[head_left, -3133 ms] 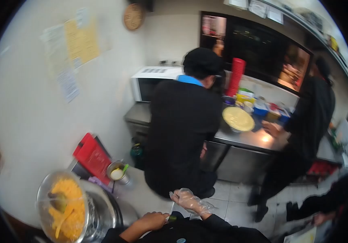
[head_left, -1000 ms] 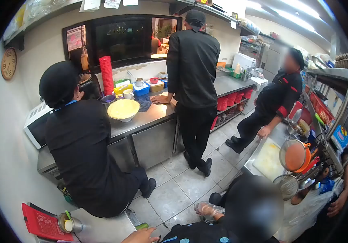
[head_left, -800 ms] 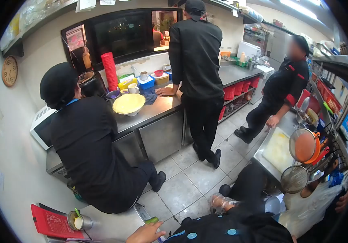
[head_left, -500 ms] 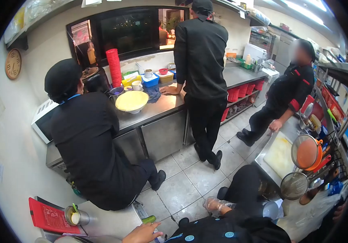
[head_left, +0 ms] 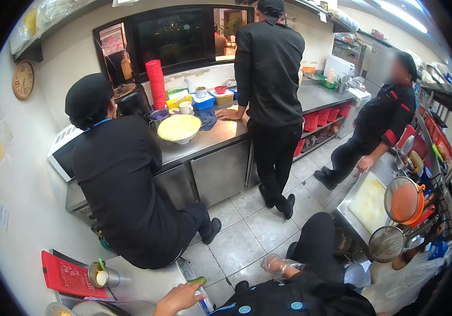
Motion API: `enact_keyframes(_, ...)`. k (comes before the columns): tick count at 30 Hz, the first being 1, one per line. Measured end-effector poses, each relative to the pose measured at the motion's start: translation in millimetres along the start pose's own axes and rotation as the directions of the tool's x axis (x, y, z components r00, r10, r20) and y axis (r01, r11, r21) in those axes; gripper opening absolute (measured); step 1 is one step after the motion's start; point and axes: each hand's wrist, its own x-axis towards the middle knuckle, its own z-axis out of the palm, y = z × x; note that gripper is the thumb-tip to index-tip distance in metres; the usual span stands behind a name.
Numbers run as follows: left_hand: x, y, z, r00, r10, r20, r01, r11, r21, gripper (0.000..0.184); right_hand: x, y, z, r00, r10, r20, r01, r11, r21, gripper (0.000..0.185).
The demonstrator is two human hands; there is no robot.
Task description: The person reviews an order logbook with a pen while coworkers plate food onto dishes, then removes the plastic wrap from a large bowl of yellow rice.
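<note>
At the bottom of the head view, my bare left hand (head_left: 179, 298) has its fingers over a green cucumber (head_left: 198, 281), whose end sticks out past them. A white container edge (head_left: 186, 268) lies just behind, beside the light counter. My right hand (head_left: 277, 264), in a loose clear plastic glove, hangs low in front of my dark jacket, over the tiled floor. Nothing shows in it; the crumpled plastic blurs how its fingers lie. Left of my left hand stands a metal cup (head_left: 103, 276) with a green-handled utensil and something pale inside.
A red folder (head_left: 70, 274) lies at lower left. Three people in black stand or lean nearby. A steel counter (head_left: 226, 138) holds a yellow-topped bowl (head_left: 179, 129) and stacked red baskets (head_left: 156, 84). On the right are a white cutting board (head_left: 369, 203) and hanging strainers (head_left: 387, 244).
My left hand has gone from spread fingers beside the cucumber to fingers closed over it. My gloved right hand stays nearly in place. The camera view has shifted slightly.
</note>
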Motion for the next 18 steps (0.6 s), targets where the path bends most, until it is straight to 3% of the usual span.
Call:
enact_keyframes(4, 3.7, -4.8, 7.7, 0.998, 0.052, -0.022, -0.052, 0.999, -0.013, 0.058, 1.7, 2.6, 4.5, 0.998, 0.057, -0.04, -0.054, 0.996, 0.068, 0.021)
enact_keyframes(6, 1.5, -1.0, 5.0, 0.999, 0.054, -0.008, -0.054, 0.998, -0.027, 0.058, 8.6, 8.0, 15.3, 0.986, 0.142, -0.083, -0.115, 0.955, 0.273, 0.028)
enact_keyframes(13, 1.6, -0.1, -4.1, 0.999, 0.04, 0.003, -0.04, 0.999, -0.033, 0.058, 14.4, 14.4, 19.1, 0.984, 0.177, -0.02, -0.163, 0.942, 0.294, 0.033)
enact_keyframes(15, -0.6, 3.7, -12.5, 0.997, -0.019, 0.081, 0.022, 0.999, -0.045, 0.057, 10.3, 9.5, 10.2, 0.993, 0.113, -0.023, -0.109, 0.986, 0.128, 0.031)
enact_keyframes(16, -1.0, 2.0, -10.2, 0.996, -0.018, 0.085, 0.022, 0.999, -0.044, 0.057, 6.8, 6.6, 6.3, 0.993, 0.115, -0.021, -0.112, 0.985, 0.131, 0.031)
enact_keyframes(18, 0.7, -2.7, -4.1, 0.999, 0.031, -0.007, -0.031, 0.999, -0.039, 0.058, 1.9, 3.5, -1.8, 0.983, 0.168, -0.071, -0.151, 0.969, 0.196, 0.028)
